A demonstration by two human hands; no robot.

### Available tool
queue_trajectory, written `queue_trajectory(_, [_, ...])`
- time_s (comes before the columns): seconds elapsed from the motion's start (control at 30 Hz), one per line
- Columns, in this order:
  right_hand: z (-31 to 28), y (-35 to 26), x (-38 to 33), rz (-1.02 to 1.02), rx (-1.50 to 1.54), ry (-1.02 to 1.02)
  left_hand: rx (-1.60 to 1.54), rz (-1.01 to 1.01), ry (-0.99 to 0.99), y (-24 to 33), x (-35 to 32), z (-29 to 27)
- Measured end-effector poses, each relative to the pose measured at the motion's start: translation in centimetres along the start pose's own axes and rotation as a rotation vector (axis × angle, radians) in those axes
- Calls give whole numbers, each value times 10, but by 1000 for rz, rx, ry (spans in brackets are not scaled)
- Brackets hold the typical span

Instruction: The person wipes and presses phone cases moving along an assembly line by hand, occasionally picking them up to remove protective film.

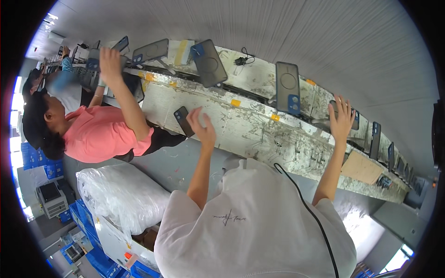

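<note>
My left hand (202,127) is above the near side of the worktable (241,127), its fingers apart and slightly bent. Right beside its fingertips is a small dark phone case (181,118) with a camera cutout, near the table's front edge; nothing shows between thumb and fingers. Farther right, my right hand (342,118) reaches to the rail along the table. Its fingers lie over a dark phone case with a blue corner (355,121) and hide most of it. A translucent grey phone case with a ring (287,83) stands between my hands, farther back.
More ringed phone cases stand along the rail, including one (208,62) left of centre. A black cable (244,58) lies behind them. At left, a co-worker in a pink shirt (104,134) reaches over the rail. A plastic-wrapped bundle (123,192) and blue bins (88,224) are behind.
</note>
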State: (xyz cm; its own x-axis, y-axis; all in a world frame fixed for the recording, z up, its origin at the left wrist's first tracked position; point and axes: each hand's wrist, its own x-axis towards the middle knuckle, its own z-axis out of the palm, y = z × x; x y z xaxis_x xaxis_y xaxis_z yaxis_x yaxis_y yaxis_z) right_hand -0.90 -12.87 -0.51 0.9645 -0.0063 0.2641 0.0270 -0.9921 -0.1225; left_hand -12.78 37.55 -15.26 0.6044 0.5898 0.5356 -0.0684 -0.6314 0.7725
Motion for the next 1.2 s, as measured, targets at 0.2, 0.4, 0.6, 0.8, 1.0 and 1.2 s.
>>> queue_trajectory(0.2, [-41,12,5,-109,358,93,26,554,-413,153,146,42])
queue_trajectory(0.4, [-17,7,7,-223,295,-86,256,552,-743,170,112,134])
queue_trajectory(0.6, [-35,93,-3,-33,10,-199,90,500,-743,245,41,159])
queue_trajectory(0.8, [-66,-46,14,-340,620,119,-481,203,-894,273,-58,85])
queue_trajectory(1.0, [-8,-171,27,-550,518,75,-545,-108,-1057,242,-90,45])
queue_trajectory(1.2, [26,-98,28,-394,214,18,-179,39,-306,199,12,52])
